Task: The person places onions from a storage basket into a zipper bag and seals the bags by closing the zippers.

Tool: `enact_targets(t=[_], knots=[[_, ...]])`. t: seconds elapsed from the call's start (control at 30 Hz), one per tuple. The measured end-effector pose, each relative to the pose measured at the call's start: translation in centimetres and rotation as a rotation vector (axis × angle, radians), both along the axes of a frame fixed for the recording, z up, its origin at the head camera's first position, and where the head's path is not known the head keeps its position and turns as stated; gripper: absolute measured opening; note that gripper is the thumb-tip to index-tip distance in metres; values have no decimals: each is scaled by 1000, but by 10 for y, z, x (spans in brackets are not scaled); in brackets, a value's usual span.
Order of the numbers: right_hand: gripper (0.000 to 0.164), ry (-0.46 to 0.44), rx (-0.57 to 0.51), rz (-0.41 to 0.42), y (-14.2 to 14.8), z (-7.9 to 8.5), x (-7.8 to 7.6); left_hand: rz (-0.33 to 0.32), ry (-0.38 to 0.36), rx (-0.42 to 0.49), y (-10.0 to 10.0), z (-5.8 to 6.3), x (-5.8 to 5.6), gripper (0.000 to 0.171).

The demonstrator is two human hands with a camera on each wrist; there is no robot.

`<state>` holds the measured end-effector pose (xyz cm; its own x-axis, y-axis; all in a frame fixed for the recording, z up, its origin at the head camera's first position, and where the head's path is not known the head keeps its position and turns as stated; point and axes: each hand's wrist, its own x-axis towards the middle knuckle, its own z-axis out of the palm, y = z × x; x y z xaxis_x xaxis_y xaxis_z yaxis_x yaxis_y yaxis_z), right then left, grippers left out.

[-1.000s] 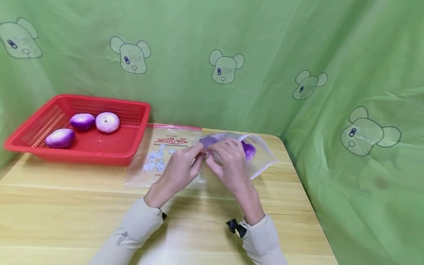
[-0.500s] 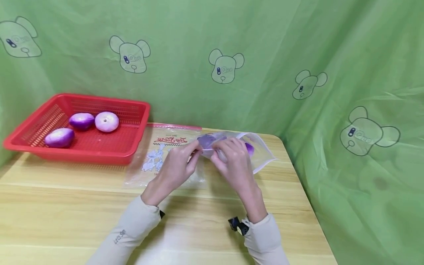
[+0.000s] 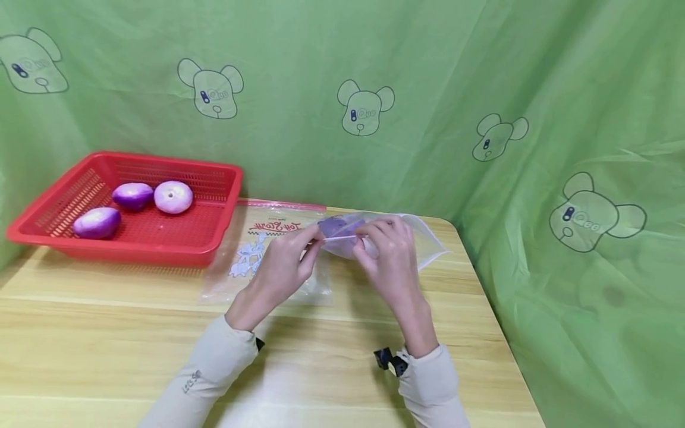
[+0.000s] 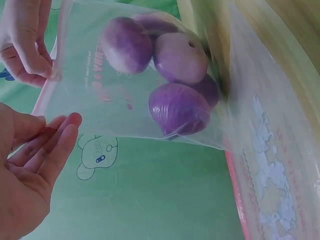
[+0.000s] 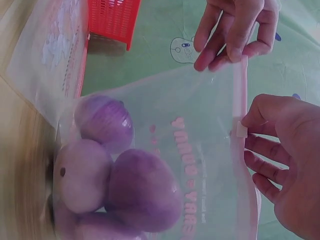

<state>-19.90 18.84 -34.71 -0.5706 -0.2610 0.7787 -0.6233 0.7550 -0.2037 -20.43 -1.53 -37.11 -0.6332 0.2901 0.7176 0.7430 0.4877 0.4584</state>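
A clear slider zip bag (image 5: 215,115) with pink lettering holds several purple onions (image 5: 145,190), seen best in both wrist views. My left hand (image 3: 283,258) pinches one end of the bag's top edge between thumb and fingers. Farther along that edge, my right hand (image 3: 390,249) pinches the small white slider (image 5: 242,129), its other fingers loosely bent behind the edge. In the head view my right hand hides most of the onions. The bag's far end (image 3: 430,241) spreads apart to the right of that hand.
At the left, a red plastic basket (image 3: 155,252) contains three more purple onions (image 3: 173,197). Between it and my hands, a flat printed bag (image 3: 248,252) with a red top strip lies on the wooden table (image 3: 321,362). A green curtain (image 3: 299,131) surrounds the back and right.
My right hand has slid rightward along the bag's top edge, away from the left hand. My left hand has shifted slightly left and keeps its pinch. More of the closed edge shows between them.
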Motion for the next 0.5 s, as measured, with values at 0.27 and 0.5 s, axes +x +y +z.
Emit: enact_targets(t=[0.27, 0.5], knots=[[8, -16, -22, -19, 8, 2, -1, 1, 7, 19, -4, 1, -1, 6], [9, -16, -40, -39, 16, 3, -3, 3, 3, 30, -5, 1, -3, 5]])
